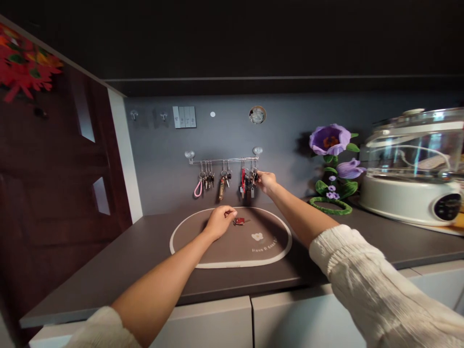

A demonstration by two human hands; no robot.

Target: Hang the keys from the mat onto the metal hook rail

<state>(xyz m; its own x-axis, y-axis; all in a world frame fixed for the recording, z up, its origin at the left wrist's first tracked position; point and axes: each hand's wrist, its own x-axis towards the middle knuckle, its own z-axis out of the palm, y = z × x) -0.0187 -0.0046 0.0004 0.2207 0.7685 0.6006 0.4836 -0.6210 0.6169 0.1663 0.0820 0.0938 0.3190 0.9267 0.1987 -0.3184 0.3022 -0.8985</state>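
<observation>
My right hand point(267, 181) reaches to the right end of a clear rack point(224, 160) on the wall. Its fingers are closed on a bunch of keys point(254, 176) hanging there by a ring. Below, my left hand point(220, 221) is over the brown oval mat point(203, 244), fingers curled and pinched together; whatever they hold, if anything, is hidden. Just right of its fingertips lies a small red item point(239, 221), perhaps a key with a red tag. Other hooks carry several key rings, a pink loop strap point(197, 188), a brown fob point(221, 189) and a red strap point(243, 180).
A purple felt flower point(330, 140) with a green ring base stands right of the rack, beside a white appliance with a clear top point(409, 188). An overhead cabinet point(253, 43) hangs above the counter point(137, 261). A dark red door point(61, 203) is at left.
</observation>
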